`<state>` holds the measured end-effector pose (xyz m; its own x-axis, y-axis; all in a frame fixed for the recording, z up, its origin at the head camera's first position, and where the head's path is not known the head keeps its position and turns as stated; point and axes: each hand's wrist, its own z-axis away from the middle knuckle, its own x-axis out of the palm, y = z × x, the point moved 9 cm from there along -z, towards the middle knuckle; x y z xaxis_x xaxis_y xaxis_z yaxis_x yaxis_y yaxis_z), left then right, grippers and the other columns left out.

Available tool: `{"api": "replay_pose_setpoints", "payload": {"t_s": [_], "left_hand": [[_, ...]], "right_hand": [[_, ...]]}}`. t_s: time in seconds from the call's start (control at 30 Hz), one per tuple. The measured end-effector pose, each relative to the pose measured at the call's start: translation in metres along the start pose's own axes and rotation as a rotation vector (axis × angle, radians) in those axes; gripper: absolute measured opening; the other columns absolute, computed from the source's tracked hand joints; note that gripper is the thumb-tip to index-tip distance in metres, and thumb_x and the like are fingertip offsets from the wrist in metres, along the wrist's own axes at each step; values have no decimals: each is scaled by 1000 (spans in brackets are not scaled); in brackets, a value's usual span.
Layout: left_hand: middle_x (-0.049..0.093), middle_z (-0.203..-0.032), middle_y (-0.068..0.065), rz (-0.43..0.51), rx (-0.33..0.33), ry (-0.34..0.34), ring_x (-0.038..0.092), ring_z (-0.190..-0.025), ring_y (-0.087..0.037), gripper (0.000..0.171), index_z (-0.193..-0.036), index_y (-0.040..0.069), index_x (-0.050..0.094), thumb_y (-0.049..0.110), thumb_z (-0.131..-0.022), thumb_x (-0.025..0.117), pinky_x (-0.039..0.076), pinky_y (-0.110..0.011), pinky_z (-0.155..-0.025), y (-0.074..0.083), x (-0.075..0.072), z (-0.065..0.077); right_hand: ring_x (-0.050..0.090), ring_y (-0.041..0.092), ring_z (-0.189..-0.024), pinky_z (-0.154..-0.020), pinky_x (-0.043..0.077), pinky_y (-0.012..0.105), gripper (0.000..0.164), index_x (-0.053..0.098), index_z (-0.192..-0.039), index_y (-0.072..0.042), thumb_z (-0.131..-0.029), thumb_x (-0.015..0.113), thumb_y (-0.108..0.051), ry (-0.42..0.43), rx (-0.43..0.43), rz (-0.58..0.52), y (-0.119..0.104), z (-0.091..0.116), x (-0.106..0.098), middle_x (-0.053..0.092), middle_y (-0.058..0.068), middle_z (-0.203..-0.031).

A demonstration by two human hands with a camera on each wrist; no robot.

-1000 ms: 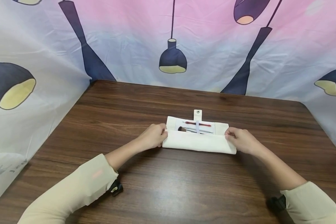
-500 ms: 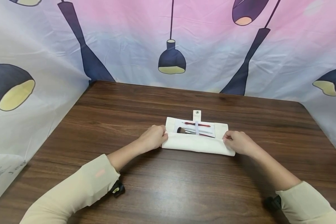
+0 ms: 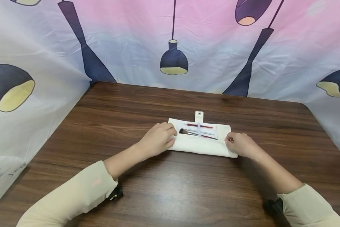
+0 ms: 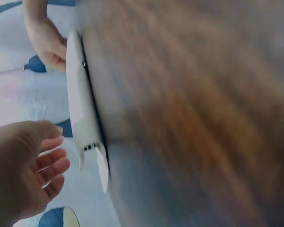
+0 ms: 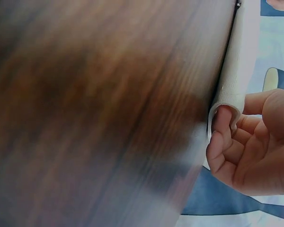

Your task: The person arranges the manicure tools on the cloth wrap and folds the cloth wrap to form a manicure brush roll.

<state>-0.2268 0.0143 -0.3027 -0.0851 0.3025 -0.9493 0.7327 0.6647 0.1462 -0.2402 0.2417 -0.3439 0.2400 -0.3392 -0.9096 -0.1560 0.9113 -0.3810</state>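
A white fabric brush roll (image 3: 201, 146) lies partly rolled on the table, its near part folded over into a tube. A dark-bristled makeup brush (image 3: 183, 131), a red-handled tool (image 3: 205, 126) and other thin tools lie inside under a pale elastic band (image 3: 199, 130). My left hand (image 3: 159, 138) is over the roll's left end; in the left wrist view its loosely bent fingers (image 4: 54, 165) stand apart from the cloth. With my right hand (image 3: 239, 143) I pinch the right end of the fold, some fingers tucked inside the tube in the right wrist view.
A snap tab (image 3: 199, 117) sticks out from the roll's far edge. Dark brown wood-grain table (image 3: 170, 195) surrounds it. Behind and to the left hangs a cloth backdrop (image 3: 135, 47) printed with lamps.
My left hand has let go of the roll's left end and moved a little to the right over it. The right hand has slid slightly toward me with the fold, staying on the cloth.
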Motion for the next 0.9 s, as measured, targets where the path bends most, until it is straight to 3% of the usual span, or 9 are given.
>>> {"api": "replay_pose_setpoints", "payload": {"t_s": [0.07,0.2,0.3,0.43,0.57,0.7,0.9], "left_hand": [[60,-99,-2,-18,48,-53,54,-94,-19,21,-100,8,66,20,-83,69,44,-39,-80,8,5,1],[61,-103,-2,-27,41,-136,55,-99,-20,31,-104,9,65,26,-79,73,41,-46,-88,12,16,3],[62,-104,-2,-20,27,-147,56,-100,-21,31,-104,9,64,22,-78,75,40,-49,-91,13,18,3],[63,-103,-3,-19,11,-152,56,-101,-23,31,-104,9,64,19,-77,75,38,-51,-93,12,20,1],[63,-99,-2,-19,8,-154,57,-96,-21,30,-101,8,64,19,-75,76,41,-46,-89,12,21,0],[62,-93,-1,2,9,-158,57,-88,-18,28,-97,8,64,15,-73,78,46,-37,-81,12,21,-2],[61,-96,-2,43,-8,-192,56,-89,-17,29,-99,6,63,11,-73,77,49,-32,-72,9,25,-3]], "right_hand": [[36,13,-52,-50,31,29,15,61,-88,-5,-87,47,-11,-5,0,-6,0,0,0,42,-2,-59],[44,16,-57,-53,35,31,13,61,-91,-5,-87,50,-11,30,-26,-8,0,2,-6,51,1,-66],[51,22,-70,-61,41,36,11,61,-95,-4,-87,56,-9,149,-124,26,-8,8,-17,57,6,-80],[53,26,-87,-73,43,42,20,62,-99,-5,-81,68,-8,281,-324,116,-27,25,-26,59,8,-94],[56,27,-94,-79,45,44,34,61,-105,-4,-76,75,-16,231,-437,214,-40,38,-15,59,8,-99],[56,28,-95,-75,47,44,49,56,-114,-4,-71,78,-15,176,-451,295,-43,44,-2,57,10,-104],[56,24,-89,-71,47,41,53,53,-113,-8,-67,79,-3,160,-483,314,-43,44,5,56,4,-100]]}}
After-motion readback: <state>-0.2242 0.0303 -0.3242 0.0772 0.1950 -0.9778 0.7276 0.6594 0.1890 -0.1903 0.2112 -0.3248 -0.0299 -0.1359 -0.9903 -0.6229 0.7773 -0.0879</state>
